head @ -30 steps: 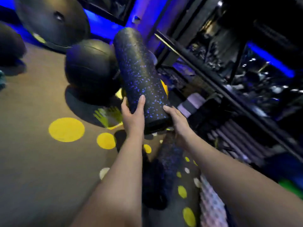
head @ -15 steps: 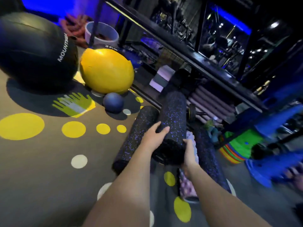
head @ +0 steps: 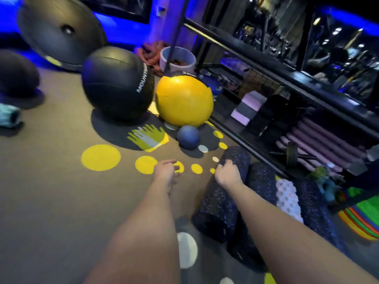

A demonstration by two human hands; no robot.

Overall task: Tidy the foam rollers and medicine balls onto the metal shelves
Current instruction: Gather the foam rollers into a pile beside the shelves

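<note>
Right hand (head: 226, 174) rests on a floor roller (head: 222, 193), grip loose; left hand (head: 165, 170) hovers empty, fingers curled.

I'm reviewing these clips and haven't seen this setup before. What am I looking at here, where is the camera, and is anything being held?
There is no robot: a person wears a wide-angle camera on the head, looking down at two bare arms. The right hand rests on a black speckled foam roller lying on the gym floor; whether it grips is unclear. The left hand is empty. More rollers lie alongside. Nearby sit a black medicine ball, a yellow ball and a small blue ball. The metal shelves stand at right.
</note>
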